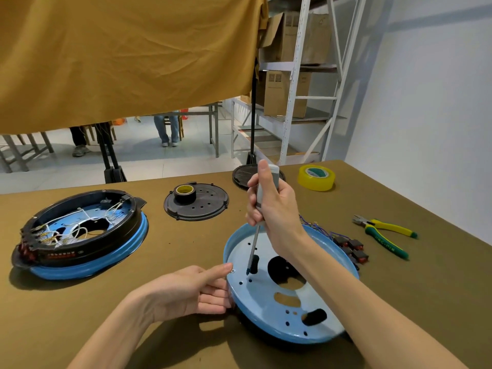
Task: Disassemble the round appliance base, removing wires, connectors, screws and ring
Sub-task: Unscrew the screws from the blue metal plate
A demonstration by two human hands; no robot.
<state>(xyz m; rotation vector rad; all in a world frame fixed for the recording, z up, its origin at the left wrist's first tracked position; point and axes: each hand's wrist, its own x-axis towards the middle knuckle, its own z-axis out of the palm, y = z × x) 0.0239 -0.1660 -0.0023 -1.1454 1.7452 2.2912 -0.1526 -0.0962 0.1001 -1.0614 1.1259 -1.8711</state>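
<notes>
In the lower right of the frame a stripped blue round base point(314, 310) lies tilted on the olive-brown table point(399, 302), its near edge lifted, probably so the screw holes face the person. The left hand point(186, 291) steadies it at the rim: the thumb lies along the top edge beside a small screw point(233, 271) and the fingers curl under the lip, a grip that looks meant to stop the pan turning under the tool. The right hand point(271, 206) is wrapped round the grey handle of a screwdriver point(255, 235), held nearly upright with the tip down on the pan floor next to a short black post point(254, 263); whether it sits in a screw head cannot be told. Behind the pan, at right centre, a bundle of wires with black switch connectors point(351, 246) lies already freed, and yellow-and-green pliers point(383, 235) rest just beyond, within reach for cutting; lettering on one handle is too blurred to read. At left a second base point(80, 235), with its black ring and white wiring in place, waits apart. A black perforated cover point(202, 206) carrying a roll of black tape point(185, 194) sits at centre, and yellow tape point(316, 177) at upper right; its core label is unreadable
</notes>
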